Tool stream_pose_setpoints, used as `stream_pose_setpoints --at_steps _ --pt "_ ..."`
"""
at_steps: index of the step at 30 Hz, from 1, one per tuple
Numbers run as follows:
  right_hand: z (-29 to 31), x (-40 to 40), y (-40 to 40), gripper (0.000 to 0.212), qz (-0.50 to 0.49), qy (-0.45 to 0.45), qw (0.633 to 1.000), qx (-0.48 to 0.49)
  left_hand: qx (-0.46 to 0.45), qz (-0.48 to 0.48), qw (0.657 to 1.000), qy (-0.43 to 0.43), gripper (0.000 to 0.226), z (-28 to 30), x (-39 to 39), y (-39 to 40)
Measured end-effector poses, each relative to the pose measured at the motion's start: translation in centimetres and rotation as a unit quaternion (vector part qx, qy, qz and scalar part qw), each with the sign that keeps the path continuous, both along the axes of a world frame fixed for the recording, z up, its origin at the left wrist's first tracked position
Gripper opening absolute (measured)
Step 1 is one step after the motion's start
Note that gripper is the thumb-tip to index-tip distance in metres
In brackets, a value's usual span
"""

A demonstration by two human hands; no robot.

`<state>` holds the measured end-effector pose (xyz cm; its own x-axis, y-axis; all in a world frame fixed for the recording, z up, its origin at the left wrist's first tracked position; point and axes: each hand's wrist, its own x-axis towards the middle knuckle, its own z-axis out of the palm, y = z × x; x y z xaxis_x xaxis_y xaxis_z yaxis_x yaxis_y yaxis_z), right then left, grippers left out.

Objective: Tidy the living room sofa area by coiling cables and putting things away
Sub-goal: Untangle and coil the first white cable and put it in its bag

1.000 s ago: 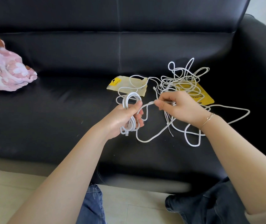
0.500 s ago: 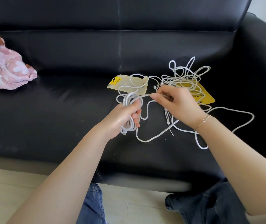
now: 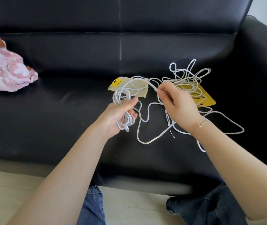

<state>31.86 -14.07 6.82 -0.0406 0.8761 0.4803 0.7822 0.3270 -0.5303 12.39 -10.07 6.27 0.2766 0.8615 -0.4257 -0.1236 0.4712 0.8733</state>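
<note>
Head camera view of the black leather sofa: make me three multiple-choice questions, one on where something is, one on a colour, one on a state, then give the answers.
1. Where does the crumpled pink and white patterned fabric lie?
A. On the floor
B. At the far left of the black leather sofa seat
C. Over the right armrest

2. What colour is the flat packet under the loose tangle of white cable?
A. Yellow
B. Green
C. Blue

3. What is the left hand doing?
A. Resting flat
B. Holding a packet
C. Gripping a coiled bundle of white cable

Answers: 1 B, the fabric sits at the seat's left edge. 2 A, yellow shows beneath the loops. 3 C, thumb and fingers curl round the coil.
</note>
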Motion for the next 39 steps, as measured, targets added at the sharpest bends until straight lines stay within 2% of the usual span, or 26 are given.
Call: stream_pose_setpoints --at_steps 2,7,11,16,23,25,29,34,39 --pt "-0.6 -0.1 0.1 0.015 -0.008 -0.042 0.999 -0.019 0.001 -0.013 1.0 0.0 0.012 -0.1 0.0 -0.2" --pt "-1.2 -1.1 -0.2 0.02 0.026 -0.134 0.988 -0.072 0.004 -0.001 1.0 -0.007 0.023 -0.5 0.5 -0.6" --pt "-1.0 -1.3 -0.3 0.019 0.057 -0.144 0.982 -0.105 0.005 0.058 0.998 0.016 0.024 -0.6 0.7 -0.5" --pt "-1.3 -1.7 -0.6 0.016 0.071 -0.176 0.974 -0.125 0.009 -0.016 1.0 0.014 0.018 -0.2 0.4 -0.7" --pt "-1.3 -1.7 -0.7 0.02 0.068 -0.168 0.979 -0.097 -0.003 0.014 0.999 0.033 0.018 -0.7 0.8 -0.5" --pt "-1.3 -1.8 -0.7 0.022 0.065 -0.159 0.98 -0.096 -0.023 0.037 0.999 0.018 0.022 -0.7 0.8 -0.3" --pt "-1.0 -1.5 -0.7 0.018 0.069 -0.146 0.977 -0.136 -0.09 0.056 0.992 -0.066 0.02 -0.4 0.7 -0.1" --pt "-0.5 -0.8 -0.5 0.017 0.081 -0.113 0.971 -0.193 -0.115 0.043 0.983 -0.138 0.018 0.2 0.5 -0.4" --pt "-0.6 -0.6 -0.5 0.019 0.039 -0.13 0.979 -0.151 -0.124 -0.006 0.98 -0.159 0.015 1.0 -0.1 -0.6"
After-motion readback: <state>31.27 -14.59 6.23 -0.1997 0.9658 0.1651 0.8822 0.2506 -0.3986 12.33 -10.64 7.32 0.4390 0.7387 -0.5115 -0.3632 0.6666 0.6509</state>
